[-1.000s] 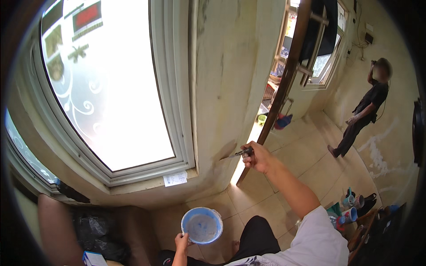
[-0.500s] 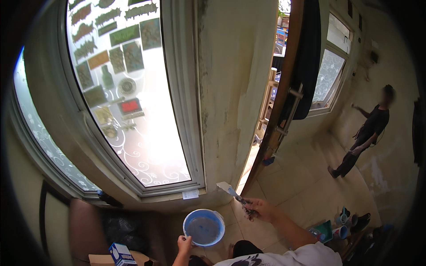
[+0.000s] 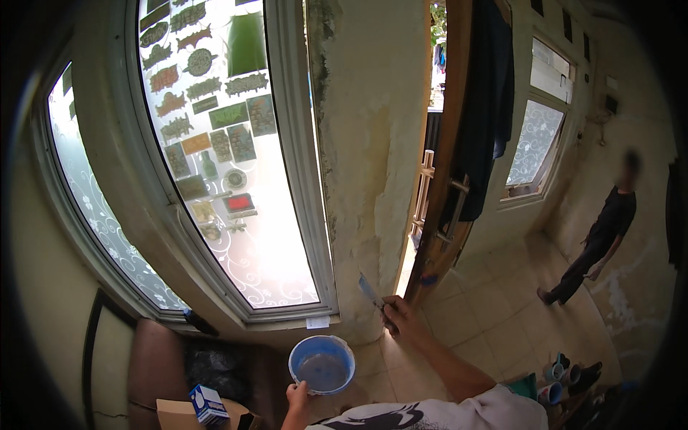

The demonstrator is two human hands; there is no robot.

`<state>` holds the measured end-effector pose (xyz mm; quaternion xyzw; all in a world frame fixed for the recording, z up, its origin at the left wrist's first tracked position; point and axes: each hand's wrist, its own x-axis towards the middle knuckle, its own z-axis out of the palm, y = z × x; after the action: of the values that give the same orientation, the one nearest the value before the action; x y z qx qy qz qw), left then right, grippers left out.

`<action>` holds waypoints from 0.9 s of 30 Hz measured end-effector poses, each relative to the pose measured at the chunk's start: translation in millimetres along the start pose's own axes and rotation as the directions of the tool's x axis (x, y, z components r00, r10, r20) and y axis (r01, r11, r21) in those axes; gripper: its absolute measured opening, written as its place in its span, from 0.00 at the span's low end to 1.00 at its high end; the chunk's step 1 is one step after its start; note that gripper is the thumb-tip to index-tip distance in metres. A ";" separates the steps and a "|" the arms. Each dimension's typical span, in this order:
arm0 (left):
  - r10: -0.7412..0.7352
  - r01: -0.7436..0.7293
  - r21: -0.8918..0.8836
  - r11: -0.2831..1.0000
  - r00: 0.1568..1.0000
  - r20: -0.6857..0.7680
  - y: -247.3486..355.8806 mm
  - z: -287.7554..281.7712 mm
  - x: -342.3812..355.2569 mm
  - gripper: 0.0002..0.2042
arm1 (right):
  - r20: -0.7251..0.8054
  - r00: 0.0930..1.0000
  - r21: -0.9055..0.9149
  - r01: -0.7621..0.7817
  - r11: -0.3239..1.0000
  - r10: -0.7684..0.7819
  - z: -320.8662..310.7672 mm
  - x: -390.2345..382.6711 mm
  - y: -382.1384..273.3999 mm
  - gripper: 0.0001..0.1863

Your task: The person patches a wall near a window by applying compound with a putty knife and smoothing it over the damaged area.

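The stained wall pillar [image 3: 362, 165] rises beside the lower right corner of the window frame [image 3: 324, 287]. Below, the left hand [image 3: 297, 393] grips a blue bucket [image 3: 315, 347] by its near-left rim, mouth upward, apparently so the grey contents [image 3: 322, 370] sit level; the right hand [image 3: 402, 317] clasps a putty knife [image 3: 369, 290] by its handle, freeing the blade toward the pillar, contact unclear.

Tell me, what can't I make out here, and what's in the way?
All in the head view:
Left hand: its fingers beneath the blue bowl are hidden by the bowl itself.
Scraper: most of its handle is covered by the right hand.
Other person: the head is blurred.
Black bag: any contents are hidden by its dark plastic.
Light shirt: cut off by the lower edge.
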<state>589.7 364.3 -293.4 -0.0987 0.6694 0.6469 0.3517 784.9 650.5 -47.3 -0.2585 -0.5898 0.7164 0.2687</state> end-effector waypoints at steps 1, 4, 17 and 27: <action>0.008 -0.008 -0.017 1.000 1.000 -0.003 -1.0 -3.3 2.9 0.15 | -0.026 0.999 0.020 0.027 0.999 -0.027 5.9 -1.4 -6.2 0.10; 0.001 -0.001 -0.086 0.996 1.000 0.004 -3.4 1.4 8.2 0.16 | -0.133 0.986 0.014 0.104 0.994 -0.101 4.1 0.6 -7.2 0.11; 0.050 -0.049 -0.084 0.995 0.999 0.007 -20.6 -15.5 28.2 0.15 | -0.160 0.537 -0.654 0.571 0.497 -0.828 0.4 47.9 -97.9 0.17; 0.123 -0.131 -0.067 0.989 0.986 -0.115 -29.1 -16.3 48.0 0.14 | 0.072 0.086 -0.908 0.418 -0.030 -0.994 4.4 143.7 -237.8 0.18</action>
<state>566.1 360.3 -346.7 -0.1044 0.6683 0.6860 0.2681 697.1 784.6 179.8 -0.1716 -0.7160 -0.0584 0.6742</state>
